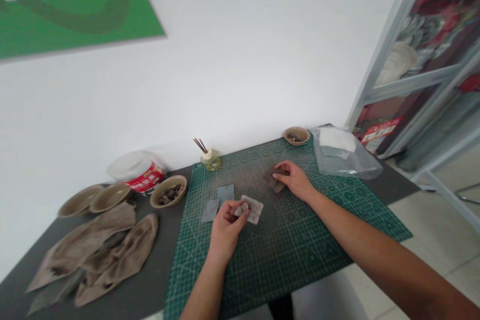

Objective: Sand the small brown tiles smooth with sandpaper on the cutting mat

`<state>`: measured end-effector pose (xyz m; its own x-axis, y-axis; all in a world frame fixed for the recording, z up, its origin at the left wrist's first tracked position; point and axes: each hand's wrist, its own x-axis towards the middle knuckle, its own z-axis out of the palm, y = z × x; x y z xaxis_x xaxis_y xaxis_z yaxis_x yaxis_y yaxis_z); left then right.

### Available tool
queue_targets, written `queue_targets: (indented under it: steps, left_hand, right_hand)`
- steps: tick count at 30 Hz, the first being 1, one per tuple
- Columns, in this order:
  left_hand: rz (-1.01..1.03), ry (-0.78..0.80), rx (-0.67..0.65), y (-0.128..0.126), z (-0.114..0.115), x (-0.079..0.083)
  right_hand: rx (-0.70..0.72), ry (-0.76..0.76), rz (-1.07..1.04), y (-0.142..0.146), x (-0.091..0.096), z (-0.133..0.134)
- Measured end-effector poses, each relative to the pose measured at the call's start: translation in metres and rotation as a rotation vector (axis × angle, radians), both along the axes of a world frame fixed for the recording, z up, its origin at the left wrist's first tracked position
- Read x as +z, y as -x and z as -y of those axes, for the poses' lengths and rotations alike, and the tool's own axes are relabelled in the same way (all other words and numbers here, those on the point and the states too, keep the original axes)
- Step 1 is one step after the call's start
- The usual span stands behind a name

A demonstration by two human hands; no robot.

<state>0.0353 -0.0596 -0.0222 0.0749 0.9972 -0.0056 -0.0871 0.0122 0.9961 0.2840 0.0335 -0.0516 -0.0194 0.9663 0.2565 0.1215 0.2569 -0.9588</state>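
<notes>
My left hand is closed round a small pale stone, held over a light sandpaper sheet on the green cutting mat. My right hand rests farther back on the mat, fingers pressed on a dark brown sandpaper piece. Two grey sandpaper pieces lie just left of my left hand.
A bowl of dark stones and two empty bowls stand left of the mat, with a red-labelled tub behind. Brown cloths lie front left. A reed diffuser, a small stone bowl and a plastic bag line the back.
</notes>
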Motion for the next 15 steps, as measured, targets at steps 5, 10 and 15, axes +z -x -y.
queue_targets:
  steps: [5, 10, 15]
  left_hand:
    - [0.037, 0.014, 0.005, 0.0, 0.0, 0.0]
    - [0.07, 0.036, 0.014, 0.001, 0.0, 0.001]
    - [0.075, 0.031, 0.001, 0.002, 0.0, -0.001]
  right_hand:
    - [0.029, 0.024, -0.039, 0.0, 0.002, 0.001]
    - [0.117, 0.047, -0.069, 0.003, 0.011, 0.007]
    - [0.366, 0.166, -0.34, 0.009, 0.029, 0.018]
